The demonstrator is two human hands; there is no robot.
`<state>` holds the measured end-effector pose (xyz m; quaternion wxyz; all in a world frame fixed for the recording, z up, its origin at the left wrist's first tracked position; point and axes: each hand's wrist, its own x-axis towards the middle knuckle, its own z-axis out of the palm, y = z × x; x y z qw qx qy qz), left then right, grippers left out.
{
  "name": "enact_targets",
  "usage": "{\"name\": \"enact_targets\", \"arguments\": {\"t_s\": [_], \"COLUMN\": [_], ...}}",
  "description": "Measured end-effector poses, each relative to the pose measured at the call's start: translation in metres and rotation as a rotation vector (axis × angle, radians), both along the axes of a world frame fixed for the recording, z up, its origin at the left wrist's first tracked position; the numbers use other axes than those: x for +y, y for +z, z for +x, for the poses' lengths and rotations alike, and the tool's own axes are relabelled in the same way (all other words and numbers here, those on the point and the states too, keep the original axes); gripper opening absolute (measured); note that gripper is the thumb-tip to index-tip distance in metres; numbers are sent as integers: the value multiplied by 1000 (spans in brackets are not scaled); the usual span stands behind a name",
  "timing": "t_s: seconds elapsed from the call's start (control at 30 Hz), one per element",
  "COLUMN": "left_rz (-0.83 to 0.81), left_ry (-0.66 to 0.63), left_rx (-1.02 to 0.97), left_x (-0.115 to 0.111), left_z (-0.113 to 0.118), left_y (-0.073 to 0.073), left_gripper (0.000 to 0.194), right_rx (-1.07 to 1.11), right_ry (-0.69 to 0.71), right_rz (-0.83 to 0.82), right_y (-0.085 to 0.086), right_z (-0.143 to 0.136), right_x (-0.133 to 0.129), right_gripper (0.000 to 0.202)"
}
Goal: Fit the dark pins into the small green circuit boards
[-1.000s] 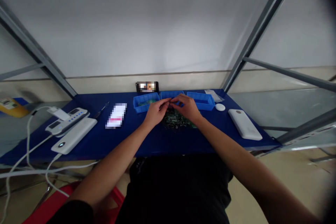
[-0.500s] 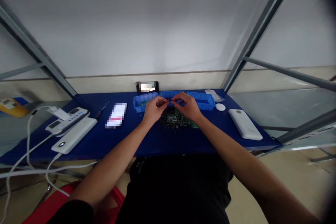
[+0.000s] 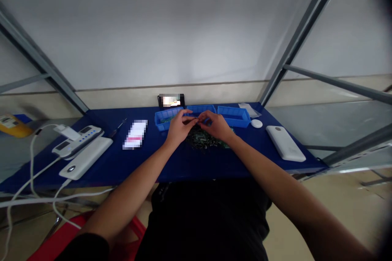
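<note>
My left hand [image 3: 180,125] and my right hand [image 3: 216,124] meet at their fingertips above a heap of small dark and green parts [image 3: 200,138] on the blue table. Both hands are closed in a pinch; what lies between the fingertips is too small to make out. Behind the hands stand three blue bins: the left bin [image 3: 161,118] holds some green pieces, the middle bin [image 3: 200,109] is partly hidden by my fingers, and the right bin [image 3: 234,117] is beside my right hand.
A phone with a lit screen [image 3: 135,134], a power strip [image 3: 78,142] and a white power bank [image 3: 86,159] lie left. Another phone [image 3: 171,100] leans at the wall. At right are a white disc [image 3: 256,123], another white power bank [image 3: 285,143] and a clear bag [image 3: 249,109].
The fingers of my left hand have spread a little from its thumb, and the fingers of my right hand have curled in slightly. The fingertips stay together.
</note>
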<state>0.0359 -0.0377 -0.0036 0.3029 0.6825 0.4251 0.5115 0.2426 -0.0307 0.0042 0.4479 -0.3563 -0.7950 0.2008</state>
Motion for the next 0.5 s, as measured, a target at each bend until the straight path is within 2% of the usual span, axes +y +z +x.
{"name": "enact_targets", "arguments": {"t_s": [0.1, 0.17, 0.33, 0.5], "left_rz": [32, 55, -7, 37], "left_ry": [-44, -36, -114, -145], "left_rx": [-43, -39, -8, 3], "left_x": [1, 1, -3, -1], "left_z": [1, 2, 3, 3], "left_y": [-2, -1, 0, -5], "left_gripper": [56, 55, 39, 34], "right_rx": [2, 5, 28, 21], "right_ry": [-3, -3, -103, -54], "right_rz": [6, 34, 99, 120], "right_y": [2, 4, 3, 2], "right_z": [0, 1, 3, 5], "right_x": [-1, -1, 1, 2], "right_gripper": [35, 39, 16, 11]}}
